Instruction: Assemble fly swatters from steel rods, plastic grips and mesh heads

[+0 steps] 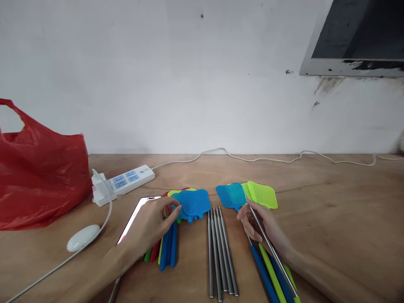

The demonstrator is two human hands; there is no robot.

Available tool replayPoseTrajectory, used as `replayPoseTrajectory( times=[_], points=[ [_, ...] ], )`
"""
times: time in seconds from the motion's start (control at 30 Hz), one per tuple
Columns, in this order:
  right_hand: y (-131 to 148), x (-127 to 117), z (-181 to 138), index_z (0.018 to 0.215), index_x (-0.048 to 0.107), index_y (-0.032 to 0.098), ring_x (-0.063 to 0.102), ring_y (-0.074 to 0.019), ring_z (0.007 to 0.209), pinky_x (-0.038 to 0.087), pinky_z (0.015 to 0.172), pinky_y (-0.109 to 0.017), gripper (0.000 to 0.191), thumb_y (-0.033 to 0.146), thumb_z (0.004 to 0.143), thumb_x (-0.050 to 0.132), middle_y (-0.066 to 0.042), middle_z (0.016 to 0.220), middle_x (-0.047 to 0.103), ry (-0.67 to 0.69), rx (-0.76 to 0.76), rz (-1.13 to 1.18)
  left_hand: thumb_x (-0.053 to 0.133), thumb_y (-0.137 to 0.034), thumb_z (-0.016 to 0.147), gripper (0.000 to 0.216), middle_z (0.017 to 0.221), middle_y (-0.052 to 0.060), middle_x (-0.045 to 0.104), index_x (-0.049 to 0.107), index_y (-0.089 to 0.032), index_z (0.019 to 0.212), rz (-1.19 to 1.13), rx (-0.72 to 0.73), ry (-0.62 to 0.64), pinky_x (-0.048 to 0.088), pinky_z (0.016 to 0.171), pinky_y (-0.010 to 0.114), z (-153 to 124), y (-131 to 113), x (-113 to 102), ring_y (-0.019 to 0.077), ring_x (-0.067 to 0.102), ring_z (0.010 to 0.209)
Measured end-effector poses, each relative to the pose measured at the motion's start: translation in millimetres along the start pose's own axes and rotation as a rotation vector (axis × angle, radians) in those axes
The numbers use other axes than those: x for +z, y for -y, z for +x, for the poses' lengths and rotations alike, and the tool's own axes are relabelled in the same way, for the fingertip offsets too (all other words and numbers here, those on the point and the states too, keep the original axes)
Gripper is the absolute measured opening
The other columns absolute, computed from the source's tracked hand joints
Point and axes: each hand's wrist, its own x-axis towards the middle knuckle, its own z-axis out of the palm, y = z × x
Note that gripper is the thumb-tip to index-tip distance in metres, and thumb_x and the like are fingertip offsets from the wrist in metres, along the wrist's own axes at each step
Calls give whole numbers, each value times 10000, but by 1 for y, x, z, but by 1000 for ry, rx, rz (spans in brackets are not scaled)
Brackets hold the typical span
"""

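My left hand (151, 225) pinches the edge of a blue mesh swatter head (195, 203) on top of a pile of coloured swatter heads and coloured handles (167, 248). My right hand (260, 225) is closed round a thin metal rod (271, 248) that slants from the wrist up to a second group of blue and yellow-green swatter heads (248, 195). Blue and yellow-green handles (268, 273) lie under that hand. Between the hands lie several loose metal rods (219, 252), side by side.
A red plastic bag (38, 176) stands at the left. A white power strip (123, 183) with its cable, a white oval device (83, 237) and a phone (135, 216) lie on the wooden table (331, 202). A white wall stands behind.
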Motion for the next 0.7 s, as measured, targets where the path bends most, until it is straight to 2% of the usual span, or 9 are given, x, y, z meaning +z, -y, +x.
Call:
replayPoseTrajectory(
  times=[0.1,0.2,0.33,0.43,0.53,0.7],
  points=[
    [-1,1,1,638,641,163,286,-43,325,168,359,-200,508,608,875,578,63,383,428,-55,-53,1,461,-420,942,325,617,-4,606,700,-220,849,12,64,24,343,575,277,-3,-3,2,198,555,578],
    [-2,0,2,696,631,183,236,-53,341,173,369,-195,479,624,874,576,84,352,390,-129,-85,-18,449,-398,957,326,599,-15,587,697,-227,832,6,136,71,333,557,269,-7,-6,6,181,536,550],
    [0,-2,4,731,615,193,237,-66,352,196,382,-202,467,635,874,566,88,335,391,-188,-121,-192,444,-316,987,277,653,-16,621,677,-228,867,10,306,179,343,567,266,-14,-8,13,169,563,577],
    [2,-3,5,773,616,195,286,-79,361,199,380,-219,449,634,861,576,80,381,437,-164,-138,-330,440,-265,1001,239,789,3,686,666,-229,935,11,431,256,383,614,276,-20,-8,17,184,627,684],
    [3,-3,5,891,640,186,323,-92,382,204,381,-234,435,612,876,552,71,464,483,-116,-134,-391,438,-228,1000,224,887,17,707,661,-228,987,19,487,314,401,631,287,-24,-10,18,199,657,764],
    [2,-6,3,1182,606,139,380,-121,441,270,441,-263,468,506,915,489,54,553,533,-92,-135,-506,438,-197,994,231,874,20,694,667,-222,1006,46,511,390,402,632,304,-28,-17,18,207,657,769]
  ],
)
